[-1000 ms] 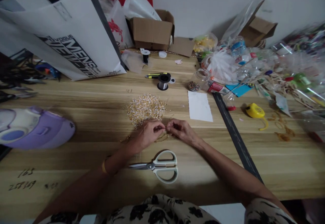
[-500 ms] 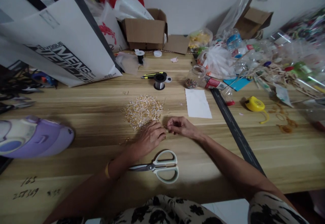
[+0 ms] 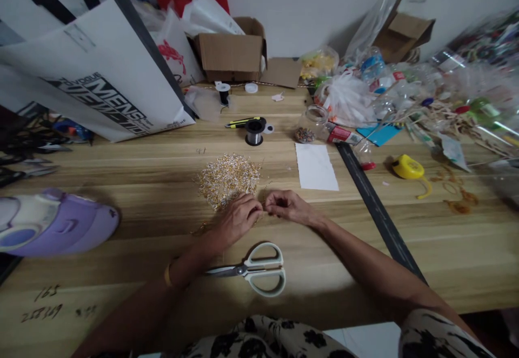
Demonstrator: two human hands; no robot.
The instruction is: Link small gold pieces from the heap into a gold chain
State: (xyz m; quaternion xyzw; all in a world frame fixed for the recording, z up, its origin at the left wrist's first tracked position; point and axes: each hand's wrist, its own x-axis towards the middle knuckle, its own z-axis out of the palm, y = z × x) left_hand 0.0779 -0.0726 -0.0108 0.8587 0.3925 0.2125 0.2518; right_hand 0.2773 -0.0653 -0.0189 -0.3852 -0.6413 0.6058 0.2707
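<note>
Resting on a light wooden table (image 3: 121, 185), the person's left hand (image 3: 237, 218) and right hand (image 3: 288, 207) meet fingertip to fingertip just in front of a loose heap of small gold and clear beads (image 3: 227, 178). Both hands are pinched closed around something tiny between them; it is too small to tell what it is, though it sits at the near edge of the bead heap. A yellow band (image 3: 167, 274) circles the left wrist. Near the person, just below the hands, a pair of scissors with pale handles (image 3: 253, 271) lies flat with its blades shut. Beyond the beads stand a spool of thin wire (image 3: 254, 130) and a yellow-and-black utility knife (image 3: 242, 122). A white slip of paper (image 3: 315, 167) lies to the right of the heap, beside a long dark ruler (image 3: 377, 212), a small glass jar of beads (image 3: 310, 126) and a yellow tape measure (image 3: 407, 167). A purple and white appliance (image 3: 52, 225) sits far to the left.
</note>
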